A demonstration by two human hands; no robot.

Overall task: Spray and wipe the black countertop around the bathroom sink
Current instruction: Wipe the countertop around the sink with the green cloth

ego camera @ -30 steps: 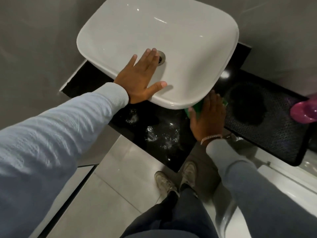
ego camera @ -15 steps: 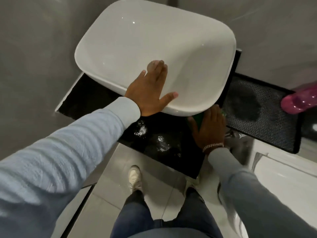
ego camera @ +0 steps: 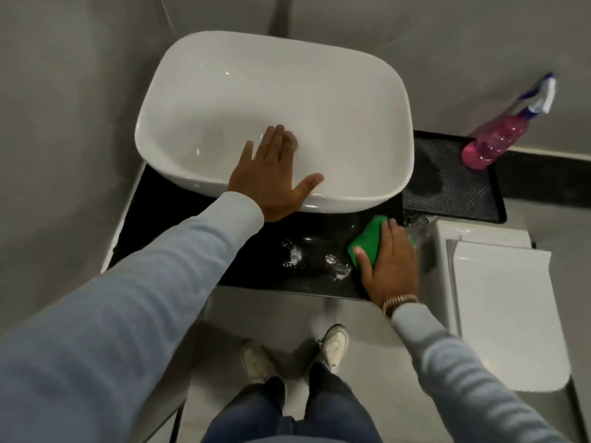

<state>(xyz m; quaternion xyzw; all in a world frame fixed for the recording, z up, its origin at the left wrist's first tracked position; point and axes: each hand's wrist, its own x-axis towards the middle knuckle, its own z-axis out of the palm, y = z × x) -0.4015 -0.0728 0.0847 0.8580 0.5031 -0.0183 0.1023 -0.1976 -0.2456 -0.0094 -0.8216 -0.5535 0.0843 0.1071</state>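
Observation:
A white basin (ego camera: 275,91) sits on the glossy black countertop (ego camera: 262,251). My left hand (ego camera: 271,177) lies flat on the basin's near rim, fingers spread, holding nothing. My right hand (ego camera: 390,266) presses a green cloth (ego camera: 367,238) onto the counter's front right corner, just below the basin's edge. Wet foamy patches (ego camera: 313,260) glisten on the black surface left of the cloth. A pink spray bottle (ego camera: 499,135) with a white and blue trigger stands at the far right, away from both hands.
A black textured mat (ego camera: 454,187) lies right of the basin, under the bottle. A white toilet lid (ego camera: 505,308) sits close by my right arm. Grey walls close in behind and to the left. My shoes stand on pale floor tiles (ego camera: 256,308) below the counter.
My right hand has drawn the green cloth out from under the basin's edge toward the counter's front right corner. The view has pulled back and tilted; my left hand stays on the rim.

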